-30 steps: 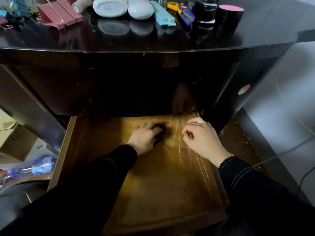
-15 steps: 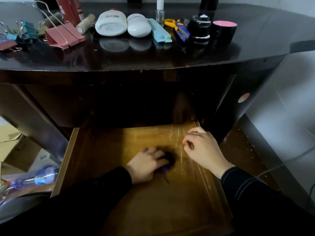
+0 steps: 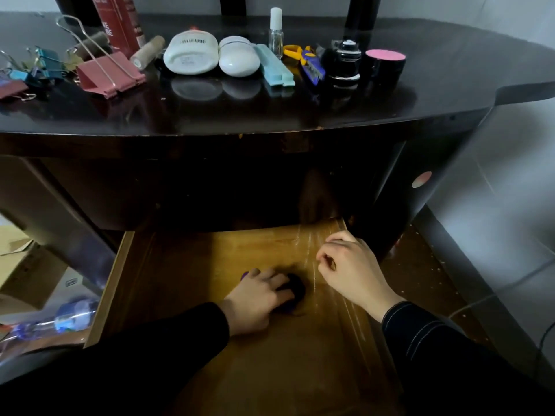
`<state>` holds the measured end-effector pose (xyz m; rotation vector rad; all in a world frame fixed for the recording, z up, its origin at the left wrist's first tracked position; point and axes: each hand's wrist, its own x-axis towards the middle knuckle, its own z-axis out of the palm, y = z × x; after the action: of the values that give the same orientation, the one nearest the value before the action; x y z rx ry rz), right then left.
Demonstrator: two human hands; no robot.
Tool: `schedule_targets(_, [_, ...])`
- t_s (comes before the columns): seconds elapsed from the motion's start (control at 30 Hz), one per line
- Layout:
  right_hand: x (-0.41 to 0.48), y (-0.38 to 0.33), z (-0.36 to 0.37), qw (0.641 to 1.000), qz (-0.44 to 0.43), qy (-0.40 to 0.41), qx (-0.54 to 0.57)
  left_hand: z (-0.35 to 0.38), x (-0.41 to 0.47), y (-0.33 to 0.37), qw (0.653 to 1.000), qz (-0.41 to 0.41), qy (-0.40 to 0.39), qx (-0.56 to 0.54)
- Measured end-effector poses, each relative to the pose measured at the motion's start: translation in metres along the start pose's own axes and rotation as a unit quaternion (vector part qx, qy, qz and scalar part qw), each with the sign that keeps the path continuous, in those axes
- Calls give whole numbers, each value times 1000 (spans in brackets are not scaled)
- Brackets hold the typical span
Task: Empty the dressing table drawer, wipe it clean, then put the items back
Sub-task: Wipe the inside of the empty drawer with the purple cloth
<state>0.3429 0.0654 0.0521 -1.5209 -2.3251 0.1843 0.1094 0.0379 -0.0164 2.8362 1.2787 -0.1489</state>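
Now | left hand point(image 3: 258, 295): fingers curled over dark cloth point(image 3: 295, 288), pressing it to the floor of the open drawer point(image 3: 111, 283), near its middle | right hand point(image 3: 351, 268): fingers curled, nothing seen in them, at drawer's right edge | worktop point(image 3: 300, 115) above: clips point(image 3: 109, 75), jars point(image 3: 190, 54), scissors point(image 3: 292, 51).

This is a lived-in room of a home. A dark, glossy dressing table point(image 3: 420, 94) stands by a pale wall point(image 3: 495, 10), its top strewn with personal odds and ends — a nail polish bottle point(image 3: 275, 33), white jars point(image 3: 190, 55), a pink-lidded pot point(image 3: 385, 63), binder clips point(image 3: 108, 75), scissors point(image 3: 292, 51), a spool of thread point(image 3: 147, 52). Below it an open wooden drawer point(image 3: 111, 283) juts out over a tiled floor point(image 3: 510, 250) — cardboard boxes point(image 3: 24, 271) and a plastic bottle point(image 3: 69, 318) lie on the left beside it.
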Motion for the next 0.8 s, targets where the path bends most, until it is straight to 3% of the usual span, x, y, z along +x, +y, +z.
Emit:
schedule_targets(0.1, [2,0,0,1000,2,-3,1,0,-3,-13,1000,-4,-6,25])
schedule_targets(0.27, [1,-3,-1,1000,4,1,8,-18,62,-61,964,-257,50,-50])
schedule_targets(0.37, [1,-5,-4,1000,2,4,12,-18,89,-61,940,-313,83,-107])
schedule_targets(0.47, [1,-4,-4,1000,7,5,13,-19,85,-51,958,-278,56,-45])
schedule_targets(0.57, [1,-4,-4,1000,7,4,14,-13,56,-34,988,-152,19,6])
schedule_targets(0.7, [0,-4,-2,1000,3,7,12,-1,18,-16,1000,-4,8,1])
schedule_targets(0.8, [0,-4,-2,1000,8,7,16,-9,30,-28,999,-36,12,-16])
